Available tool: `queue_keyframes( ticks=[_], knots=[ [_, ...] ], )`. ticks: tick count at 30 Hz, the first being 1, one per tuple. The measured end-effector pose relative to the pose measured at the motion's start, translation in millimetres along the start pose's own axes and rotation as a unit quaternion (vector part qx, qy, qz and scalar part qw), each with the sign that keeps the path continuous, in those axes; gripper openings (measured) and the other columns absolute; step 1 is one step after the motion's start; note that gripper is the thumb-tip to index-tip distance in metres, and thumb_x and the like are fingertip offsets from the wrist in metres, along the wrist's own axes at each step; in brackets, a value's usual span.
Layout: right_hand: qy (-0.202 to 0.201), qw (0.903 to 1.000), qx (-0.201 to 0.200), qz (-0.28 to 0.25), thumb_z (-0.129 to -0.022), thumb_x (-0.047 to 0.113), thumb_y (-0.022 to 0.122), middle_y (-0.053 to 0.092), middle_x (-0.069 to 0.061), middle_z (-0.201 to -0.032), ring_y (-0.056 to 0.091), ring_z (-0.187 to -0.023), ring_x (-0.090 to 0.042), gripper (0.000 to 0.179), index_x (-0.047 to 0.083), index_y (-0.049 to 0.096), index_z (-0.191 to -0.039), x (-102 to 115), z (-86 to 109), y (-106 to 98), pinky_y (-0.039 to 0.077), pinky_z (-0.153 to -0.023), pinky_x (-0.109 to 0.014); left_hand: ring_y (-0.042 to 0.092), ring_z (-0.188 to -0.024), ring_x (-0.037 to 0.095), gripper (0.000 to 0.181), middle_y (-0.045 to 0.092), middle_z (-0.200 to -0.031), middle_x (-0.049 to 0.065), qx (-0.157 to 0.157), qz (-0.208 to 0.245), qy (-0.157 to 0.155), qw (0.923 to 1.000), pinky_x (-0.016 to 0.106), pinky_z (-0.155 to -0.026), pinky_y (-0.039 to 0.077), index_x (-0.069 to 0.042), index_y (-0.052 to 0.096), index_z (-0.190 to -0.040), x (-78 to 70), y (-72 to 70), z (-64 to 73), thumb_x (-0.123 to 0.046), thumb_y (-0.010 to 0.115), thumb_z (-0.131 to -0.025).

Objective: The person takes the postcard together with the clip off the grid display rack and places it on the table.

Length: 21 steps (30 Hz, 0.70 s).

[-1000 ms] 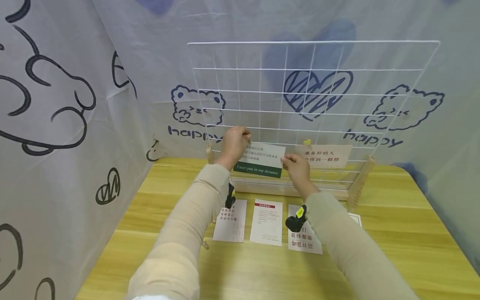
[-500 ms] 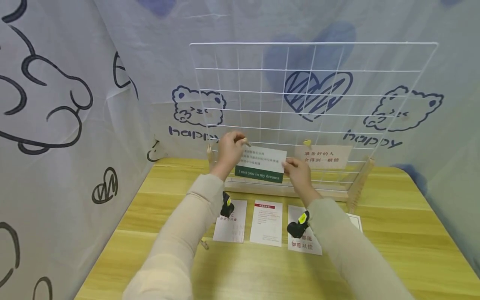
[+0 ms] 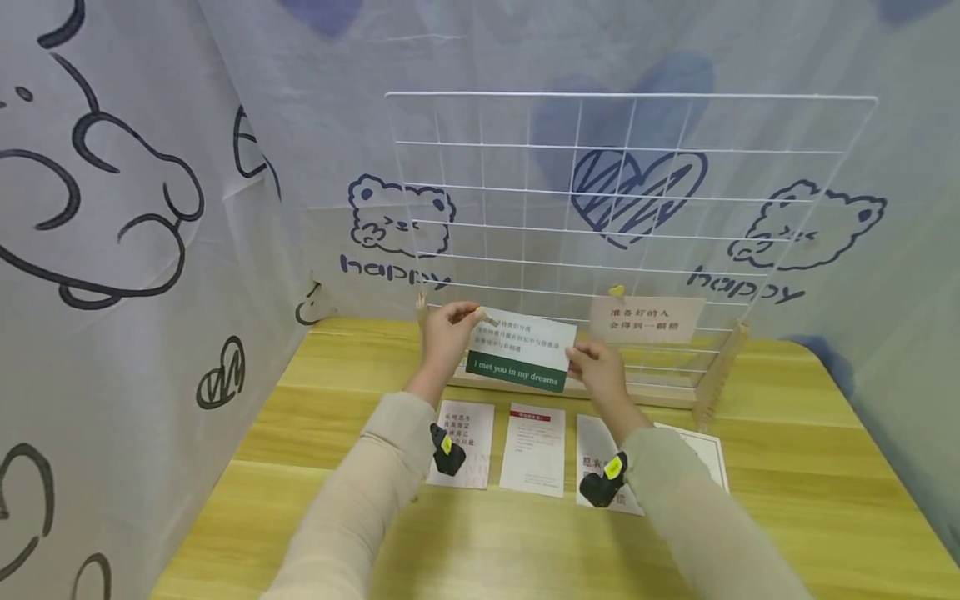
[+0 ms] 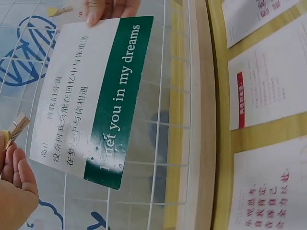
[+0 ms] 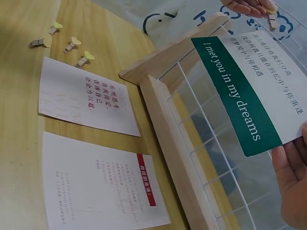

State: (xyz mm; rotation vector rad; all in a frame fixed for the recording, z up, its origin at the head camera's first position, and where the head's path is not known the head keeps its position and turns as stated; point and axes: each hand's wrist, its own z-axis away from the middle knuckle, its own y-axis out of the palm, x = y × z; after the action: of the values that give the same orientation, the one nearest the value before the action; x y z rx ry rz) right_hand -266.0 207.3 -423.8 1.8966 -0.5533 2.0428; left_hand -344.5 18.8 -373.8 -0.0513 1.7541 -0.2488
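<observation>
A white and green postcard, printed "I met you in my dreams", is held tilted in front of the white wire grid. My right hand pinches its right edge between thumb and fingers. My left hand pinches a small wooden clothespin near the card's top left corner. In the right wrist view, that clothespin stands apart from the card. Another postcard hangs on the grid at right, under a yellow heart clip.
On the wooden table lie several paper cards, among them one with a red heading and one at the left. Several heart clothespins lie beside them. The grid stands in a wooden base before a printed cloth.
Both hands have come down and back from the grid, bringing the postcard lower. The clothespin in my left hand has moved down too. The table cards have stayed put.
</observation>
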Motion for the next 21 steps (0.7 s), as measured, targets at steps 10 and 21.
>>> queue_keyframes(
  ticks=[10, 21],
  knots=[
    [0.052, 0.9985, -0.003, -0.016, -0.084, 0.007, 0.054, 0.055, -0.017, -0.096, 0.056, -0.071, -0.012, 0.024, -0.007, 0.053, -0.103, -19, 19.6, -7, 0.048, -0.072, -0.025, 0.054, -0.088, 0.018, 0.025, 0.06, -0.096, 0.009, -0.01, 0.06, -0.041, 0.9973, 0.026, -0.078, 0.044, 0.001, 0.06, -0.099, 8.7, -1.4, 16.9, -0.012, 0.062, -0.078],
    [0.077, 0.9969, -0.007, -0.014, -0.085, 0.009, 0.053, 0.056, -0.014, -0.092, 0.055, -0.069, -0.011, 0.023, -0.006, 0.054, -0.103, -40, 35.5, -17, 0.049, -0.068, -0.023, 0.052, -0.091, 0.019, 0.026, 0.058, -0.097, 0.01, -0.031, 0.085, -0.086, 0.9922, 0.028, -0.081, 0.042, 0.001, 0.059, -0.101, 25.0, -8.8, 39.4, -0.012, 0.062, -0.079]
  ],
)
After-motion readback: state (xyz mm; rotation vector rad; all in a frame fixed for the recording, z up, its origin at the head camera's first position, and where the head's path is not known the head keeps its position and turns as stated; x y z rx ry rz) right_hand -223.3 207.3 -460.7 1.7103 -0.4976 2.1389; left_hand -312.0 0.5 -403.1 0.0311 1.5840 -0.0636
